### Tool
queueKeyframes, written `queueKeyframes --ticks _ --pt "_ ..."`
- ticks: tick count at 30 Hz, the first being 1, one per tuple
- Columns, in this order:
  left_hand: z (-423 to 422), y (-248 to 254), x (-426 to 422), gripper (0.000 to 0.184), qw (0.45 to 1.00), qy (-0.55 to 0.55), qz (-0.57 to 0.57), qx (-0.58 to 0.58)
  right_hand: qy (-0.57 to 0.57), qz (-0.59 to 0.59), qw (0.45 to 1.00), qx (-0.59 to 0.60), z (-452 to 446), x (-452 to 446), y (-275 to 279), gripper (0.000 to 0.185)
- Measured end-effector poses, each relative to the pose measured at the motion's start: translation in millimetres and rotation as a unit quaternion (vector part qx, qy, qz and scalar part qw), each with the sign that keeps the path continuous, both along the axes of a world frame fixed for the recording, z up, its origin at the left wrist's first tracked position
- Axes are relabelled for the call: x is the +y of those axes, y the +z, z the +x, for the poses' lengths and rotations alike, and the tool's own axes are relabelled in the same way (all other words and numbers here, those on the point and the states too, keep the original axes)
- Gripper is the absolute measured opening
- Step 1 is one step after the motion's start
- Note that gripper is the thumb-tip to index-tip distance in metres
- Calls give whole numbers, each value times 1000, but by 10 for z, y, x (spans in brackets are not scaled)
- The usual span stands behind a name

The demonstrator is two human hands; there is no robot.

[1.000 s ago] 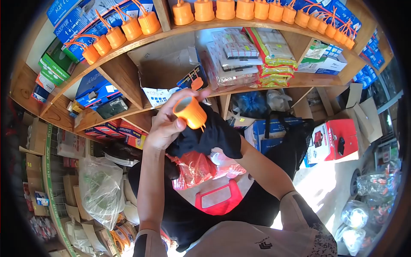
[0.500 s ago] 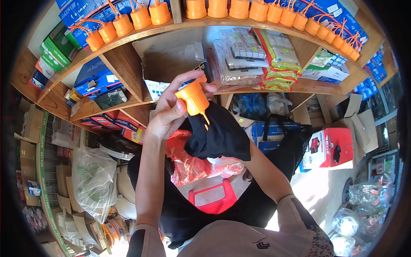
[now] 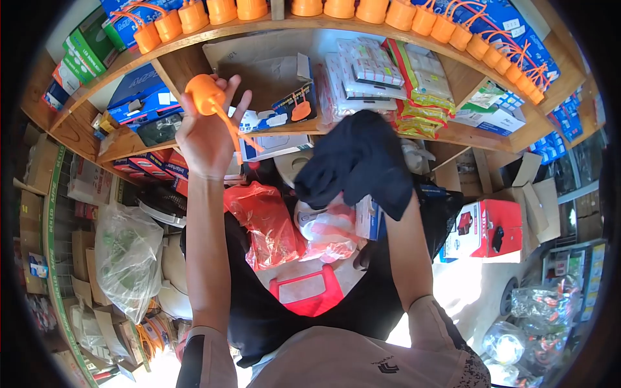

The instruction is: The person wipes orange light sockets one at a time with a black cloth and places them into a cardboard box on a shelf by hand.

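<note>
My left hand (image 3: 206, 145) is raised at the left, its thumb and some fingers closed on an orange lamp holder (image 3: 204, 94). Two short orange wires hang from the lamp holder across my palm. A crumpled black cloth (image 3: 359, 161) is draped over my right hand, which holds it up in front of the lower shelf. The cloth covers the fingers of that hand, so only the forearm shows clearly. Cloth and lamp holder are apart. Along the upper shelf stands a row of similar orange lamp holders (image 3: 372, 14) with their wires.
Below the wooden shelf (image 3: 246, 143) are a red plastic bag (image 3: 259, 223) and a red stool (image 3: 310, 294) between my legs. An open carton (image 3: 265, 74) and stacked white packets (image 3: 369, 71) fill the shelf. A red-and-white box (image 3: 485, 226) stands at the right.
My hands have moved apart. The left went leftward and up with the lamp holder, and the right went rightward with the black cloth, which was close against the lamp holder before.
</note>
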State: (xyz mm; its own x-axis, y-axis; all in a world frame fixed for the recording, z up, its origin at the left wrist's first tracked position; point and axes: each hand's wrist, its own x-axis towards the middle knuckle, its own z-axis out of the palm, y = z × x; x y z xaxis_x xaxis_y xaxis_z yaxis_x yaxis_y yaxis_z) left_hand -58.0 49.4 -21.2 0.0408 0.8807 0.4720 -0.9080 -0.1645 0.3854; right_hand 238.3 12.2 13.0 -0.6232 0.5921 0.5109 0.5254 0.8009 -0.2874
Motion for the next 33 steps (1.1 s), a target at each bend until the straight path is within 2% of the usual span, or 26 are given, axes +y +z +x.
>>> queueKeyframes --ticks 1,2,4,5,6,7,8,10,11,12,13,14,15,16,18,19,20,22,23,24,26,27,30,31,32,33 --pt "38 55 -45 55 997 39 -10 65 -56 -25 994 91 33 -36 35 25" --pt "130 122 -93 52 988 77 -21 130 -52 -25 994 89 5 -69 64 25" --pt "389 180 -192 52 972 66 -19 223 -90 -29 977 189 -52 -130 84 29" --pt "588 134 -225 54 972 47 -23 227 -99 -30 976 190 -65 -154 53 29" --pt "762 95 -280 52 973 6 -26 227 -123 -21 986 107 -85 -175 -9 30" --pt "932 77 -320 51 951 35 -2 308 -147 -14 989 22 -126 -189 -107 30" --pt "1050 69 -358 51 920 65 24 385 -75 204 964 156 -217 184 -743 41" --pt "1111 113 -411 49 922 53 -49 380 -47 -19 990 134 -220 -96 -349 34" --pt "1080 122 -397 54 897 78 -11 435 -52 -17 989 134 -205 -76 -358 34" --pt "1074 135 -392 54 896 77 -9 436 -43 -78 982 166 -202 -36 -377 33" --pt "1064 148 -389 56 921 41 -24 386 -33 -138 970 198 -224 -14 -363 32" --pt "1056 161 -388 59 942 6 -39 334 -33 -137 970 199 -263 -4 -346 32" --pt "1052 172 -390 65 951 -26 -93 293 -87 -100 975 176 -310 2 -324 32" --pt "1043 165 -376 65 952 -27 -92 292 -141 -63 976 152 -337 -2 -281 33" --pt "972 105 -317 55 838 8 -235 493 -161 -22 974 156 -295 21 -176 37" --pt "852 -311 -125 43 847 -69 -212 482 -179 20 970 161 -265 30 -146 40" --pt "855 -387 -120 43 848 -68 -212 481 -178 20 971 161 -222 24 -204 40" --pt "861 -449 -166 33 863 -236 -247 372 -106 -88 910 392 -134 5 -320 43" --pt "901 -470 -181 30 890 -238 -243 305 -33 -99 913 395 -80 52 -279 41" --pt "911 -487 -220 30 890 -237 -240 306 -32 -96 913 396 -66 93 -287 41" --pt "976 -290 -389 30 943 -199 -198 178 -42 -27 934 353 -36 144 -380 39" --pt "990 -243 -428 29 947 -176 -223 150 -42 -29 934 353 -29 156 -430 39" --pt "954 -216 -378 30 970 -118 -168 129 -34 -77 940 331 -57 140 -365 36" --pt "927 -256 -321 31 975 -160 -128 82 -54 -2 963 266 -121 64 -147 35" --pt "979 -155 -352 31 975 -160 -127 82 -74 73 975 197 -178 23 -28 33" --pt "1066 -50 -398 31 973 -104 -166 124 -73 74 975 197 -225 39 -72 33"
